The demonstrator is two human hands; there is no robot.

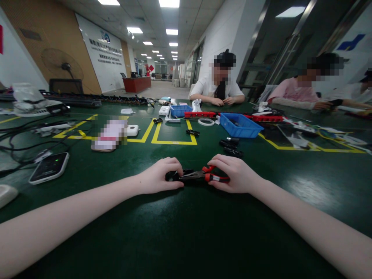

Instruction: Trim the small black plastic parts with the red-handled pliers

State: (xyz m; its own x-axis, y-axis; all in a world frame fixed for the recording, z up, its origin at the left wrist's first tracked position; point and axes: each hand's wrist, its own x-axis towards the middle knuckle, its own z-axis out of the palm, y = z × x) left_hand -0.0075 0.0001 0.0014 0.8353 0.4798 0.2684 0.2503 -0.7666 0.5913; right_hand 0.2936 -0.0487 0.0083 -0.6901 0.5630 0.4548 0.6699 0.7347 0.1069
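Observation:
My right hand [232, 174] is closed around the red and black handles of long-nose pliers [196, 175]. Their slim jaws point left and reach a small black part [173, 176]. That part is held between the thumb and fingers of my left hand [162, 175]; its exact kind is hard to make out, and the fingers cover some of it. Whether the jaws grip the part or only touch it, I cannot tell. Both hands are low over the green table [180, 232]. Beyond my right hand lie several similar black pieces [231, 147].
A blue tray [241, 126] with dark parts stands behind the black pieces, and a smaller blue tray [180, 111] farther back. Phones [50, 167] and black cables [11, 135] lie at left. Yellow tape [174, 143] marks the table. A co-worker [216, 87] sits opposite, others at right.

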